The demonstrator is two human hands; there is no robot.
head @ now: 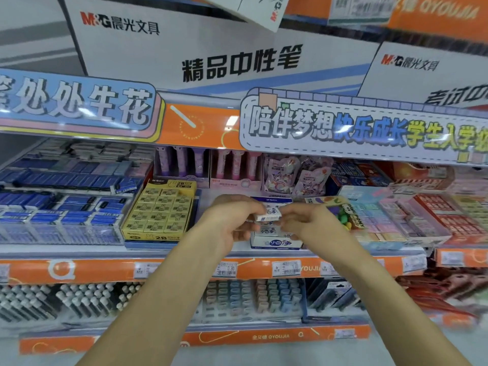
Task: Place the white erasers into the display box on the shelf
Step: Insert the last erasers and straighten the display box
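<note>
Both forearms reached in; my left hand point(232, 220) and right hand point(303, 223) pinched one white eraser point(269, 214) above the display box point(274, 243) near the shelf's point(184, 269) front edge. Best lowered flat into an open slot.

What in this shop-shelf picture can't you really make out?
- Head view: how full the white-and-blue cardboard display box is; the left hand and right hand cover its inside.
- Small white wrapped eraser: its ends are hidden by fingertips.
- White paper price labels: too blurred to read surely.
- Red boxes at right: smeared, contents unclear.
</note>
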